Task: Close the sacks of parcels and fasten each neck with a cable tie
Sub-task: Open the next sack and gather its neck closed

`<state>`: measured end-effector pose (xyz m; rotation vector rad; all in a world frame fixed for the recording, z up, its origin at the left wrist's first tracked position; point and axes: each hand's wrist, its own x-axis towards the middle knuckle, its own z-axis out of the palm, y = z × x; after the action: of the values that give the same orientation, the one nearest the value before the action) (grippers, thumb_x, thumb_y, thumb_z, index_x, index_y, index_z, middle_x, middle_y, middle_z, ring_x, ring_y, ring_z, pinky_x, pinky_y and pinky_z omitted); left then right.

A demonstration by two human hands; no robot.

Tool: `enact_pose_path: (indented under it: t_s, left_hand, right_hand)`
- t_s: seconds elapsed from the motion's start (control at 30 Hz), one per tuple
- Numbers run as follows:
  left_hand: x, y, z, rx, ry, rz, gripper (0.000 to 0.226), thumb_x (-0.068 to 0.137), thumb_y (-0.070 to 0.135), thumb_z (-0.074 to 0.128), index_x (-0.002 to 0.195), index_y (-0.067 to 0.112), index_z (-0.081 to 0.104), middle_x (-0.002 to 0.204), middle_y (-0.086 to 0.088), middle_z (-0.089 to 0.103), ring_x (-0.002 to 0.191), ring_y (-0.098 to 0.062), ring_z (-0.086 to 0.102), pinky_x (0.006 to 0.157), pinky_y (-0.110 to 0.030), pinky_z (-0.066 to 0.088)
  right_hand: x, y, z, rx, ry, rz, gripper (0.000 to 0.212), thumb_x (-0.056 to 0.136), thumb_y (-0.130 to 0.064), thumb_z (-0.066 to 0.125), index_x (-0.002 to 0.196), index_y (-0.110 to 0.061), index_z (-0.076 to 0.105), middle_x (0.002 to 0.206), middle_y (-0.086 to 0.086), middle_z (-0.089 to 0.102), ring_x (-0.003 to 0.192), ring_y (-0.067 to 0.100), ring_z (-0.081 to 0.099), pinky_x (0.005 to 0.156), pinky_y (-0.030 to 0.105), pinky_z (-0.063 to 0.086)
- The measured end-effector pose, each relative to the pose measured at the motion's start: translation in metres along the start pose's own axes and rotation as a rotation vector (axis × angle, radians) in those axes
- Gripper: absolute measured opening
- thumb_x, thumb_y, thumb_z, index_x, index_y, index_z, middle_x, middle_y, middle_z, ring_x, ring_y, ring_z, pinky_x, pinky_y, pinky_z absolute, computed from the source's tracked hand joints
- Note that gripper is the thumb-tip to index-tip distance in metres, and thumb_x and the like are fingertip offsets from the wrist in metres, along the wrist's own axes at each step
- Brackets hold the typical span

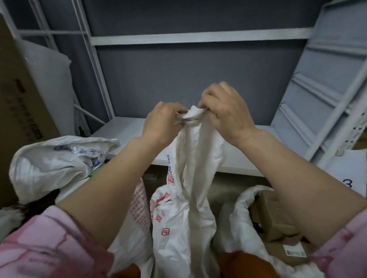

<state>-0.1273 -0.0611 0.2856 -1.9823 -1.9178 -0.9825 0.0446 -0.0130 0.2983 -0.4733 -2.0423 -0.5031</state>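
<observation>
White woven plastic sack with red print [182, 213] is held upright between the knees, its bunched neck pinched by the left hand [160, 121] and right hand [225, 109], fingers closed on it. Behind, a white metal shelf board [122, 129] and dark grey wall [185, 75] are seen.

A tall brown cardboard box [7, 88] stands at the far left, dark print on its side too blurred to read. Just beside it leans a white foam-like sheet [52, 86]. Straight ahead, a white metal shelving frame [194, 37] stands against a dark grey wall [196, 74], its low white shelf board [122, 129] bare at the left end. At the right, a pale grey shelf unit [323, 74] tilts. Low at the right lies a white sheet [348, 172] printed with a 3.
</observation>
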Motion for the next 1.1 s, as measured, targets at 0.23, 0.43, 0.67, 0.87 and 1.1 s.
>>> enact_pose_path:
  t_s: [0.23,0.43,0.67,0.87,1.1]
  left_hand:
    - [-0.020,0.028,-0.038,0.033,0.098,0.060,0.008,0.080,0.012,0.065,0.088,0.011,0.063,0.083,0.003,0.061,0.082,-0.019,0.051,0.065,-0.029,0.036]
    - [-0.026,0.037,-0.089,0.108,0.472,0.118,0.014,0.079,0.000,0.060,0.088,0.007,0.052,0.077,-0.007,0.056,0.068,-0.025,0.049,0.057,-0.039,0.040]
    - [-0.034,0.048,-0.108,0.452,-0.065,-0.034,0.029,0.085,0.002,0.052,0.108,0.018,0.059,0.093,-0.006,0.063,0.082,-0.028,0.056,0.061,-0.035,0.037]
    - [-0.023,0.065,-0.144,0.138,-0.549,-0.139,0.029,0.078,0.044,0.072,0.093,0.019,0.074,0.088,0.001,0.070,0.076,-0.016,0.063,0.069,-0.030,0.050]
    - [-0.015,0.066,-0.135,0.086,-0.432,-0.092,0.012,0.071,0.024,0.079,0.080,0.029,0.072,0.083,0.009,0.071,0.076,-0.012,0.065,0.070,-0.030,0.055]
  right_hand:
    - [0.015,-0.027,-0.046,0.018,0.123,-0.031,0.020,0.083,-0.004,0.044,0.075,-0.004,0.063,0.080,0.008,0.061,0.074,0.024,0.048,0.065,0.028,0.032]
    - [0.024,-0.023,-0.062,-0.059,0.212,0.110,0.022,0.067,0.014,0.054,0.075,-0.006,0.058,0.075,0.009,0.055,0.070,0.024,0.044,0.061,0.030,0.029]
    - [0.024,-0.036,-0.058,-0.126,0.168,0.071,0.027,0.054,0.015,0.053,0.070,-0.007,0.054,0.070,0.008,0.052,0.062,0.027,0.046,0.059,0.029,0.027]
    - [0.015,-0.036,-0.057,-0.119,0.179,-0.043,0.023,0.054,0.014,0.054,0.066,-0.005,0.051,0.069,0.010,0.050,0.060,0.027,0.044,0.055,0.031,0.029]
    - [0.015,-0.039,-0.057,-0.043,0.082,0.034,0.019,0.062,0.010,0.061,0.070,-0.006,0.056,0.077,0.007,0.053,0.067,0.023,0.049,0.049,0.025,0.027]
